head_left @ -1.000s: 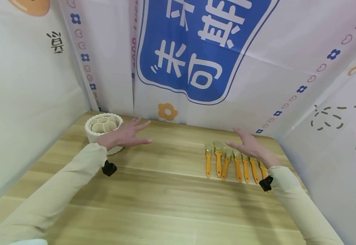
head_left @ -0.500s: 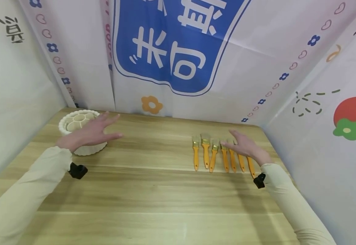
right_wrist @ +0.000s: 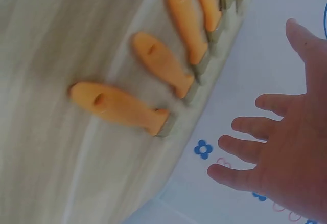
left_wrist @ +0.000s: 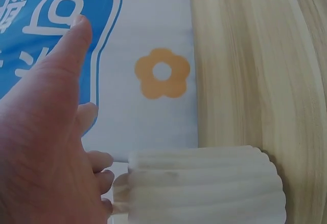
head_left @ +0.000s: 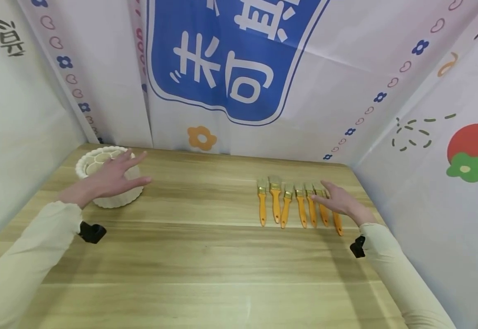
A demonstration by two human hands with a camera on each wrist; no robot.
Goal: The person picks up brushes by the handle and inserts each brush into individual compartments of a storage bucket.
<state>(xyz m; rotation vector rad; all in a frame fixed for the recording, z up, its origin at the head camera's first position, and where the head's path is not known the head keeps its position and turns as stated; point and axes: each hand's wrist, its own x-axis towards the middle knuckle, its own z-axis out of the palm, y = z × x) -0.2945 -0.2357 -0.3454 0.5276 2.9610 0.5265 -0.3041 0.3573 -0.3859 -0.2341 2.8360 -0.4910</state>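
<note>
My left hand (head_left: 113,179) is held with straight, spread fingers over a round white fluted pot (head_left: 119,200) at the back left of the table. Inside the pot's scalloped rim sits a cream insert (head_left: 106,158) with petal-shaped compartments, partly hidden by that hand. From the left wrist, the fluted wall (left_wrist: 204,188) shows just beyond the fingers. Several flat paintbrushes (head_left: 262,208) with orange handles lie in a row at the back right, bristles toward the wall. Above the right end of that row hovers my right hand (head_left: 339,199), fingers extended, holding nothing; a brush handle (right_wrist: 115,105) shows in the right wrist view.
Light wood table (head_left: 206,265) runs up to printed white sheets on three sides. The back sheet carries a blue sign (head_left: 259,109) and an orange flower (head_left: 201,138). A red and green print (head_left: 473,151) marks the right sheet. Black wrist cameras sit on both cream sleeves.
The hands have moved apart: the left one leftward over the pot, the right one toward the right end of the brushes. The head view has turned slightly. Pot and brushes stay put.
</note>
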